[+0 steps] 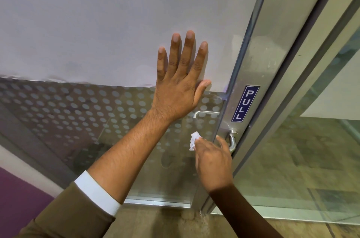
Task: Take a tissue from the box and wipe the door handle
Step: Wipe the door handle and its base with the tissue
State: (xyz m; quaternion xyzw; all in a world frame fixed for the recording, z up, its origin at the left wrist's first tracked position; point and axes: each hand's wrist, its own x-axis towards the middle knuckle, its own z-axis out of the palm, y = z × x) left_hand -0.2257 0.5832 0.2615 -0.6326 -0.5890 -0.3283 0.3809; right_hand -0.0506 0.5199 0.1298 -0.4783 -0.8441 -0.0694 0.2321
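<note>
The tissue [194,139] is already out of its box, which is nowhere in view, and I am holding it crumpled in my right hand [213,161], fingers closed around it. I am bringing it close to the door handle [231,141], just left of the metal lever; whether it is touching yet I cannot tell, so the wiping seems to be mostly ahead of me. My left hand [180,84] is lying open and flat, fingers spread upward, against the glass door [97,23], the arm reaching up.
</note>
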